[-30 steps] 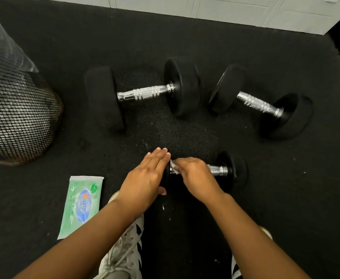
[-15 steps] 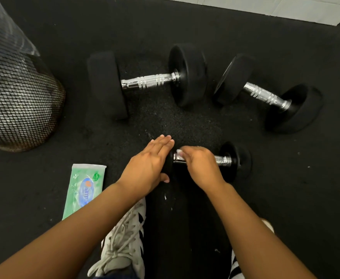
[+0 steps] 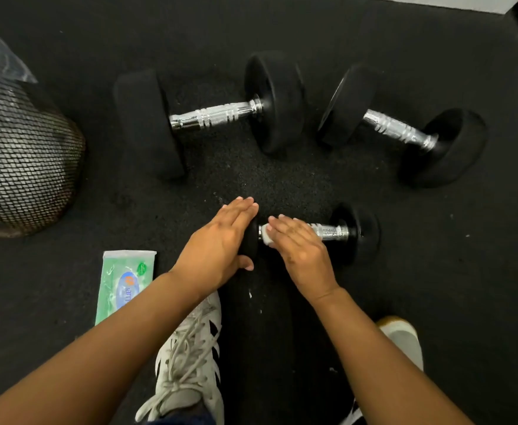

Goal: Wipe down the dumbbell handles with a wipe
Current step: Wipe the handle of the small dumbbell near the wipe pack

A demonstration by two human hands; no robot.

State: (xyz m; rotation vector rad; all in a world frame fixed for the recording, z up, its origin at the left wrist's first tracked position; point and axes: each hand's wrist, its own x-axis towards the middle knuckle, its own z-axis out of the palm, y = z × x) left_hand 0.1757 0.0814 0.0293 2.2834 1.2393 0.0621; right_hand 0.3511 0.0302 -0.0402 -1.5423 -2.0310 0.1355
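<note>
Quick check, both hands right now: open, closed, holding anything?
Left hand: open, flat against the small dumbbell's near weight.
Right hand: pressing a white wipe onto the handle.

The three dumbbells have glossy chrome metal handles with ridged, knurled bands, as on the small dumbbell's handle (image 3: 329, 232), and matt black rubbery end weights (image 3: 277, 101). They lie on a rough, speckled black rubber floor (image 3: 282, 182). The green wipes packet (image 3: 123, 280) is shiny crinkled plastic, the dark bin (image 3: 18, 167) is wire mesh, and the white shoe (image 3: 190, 357) has cloth laces.
</note>
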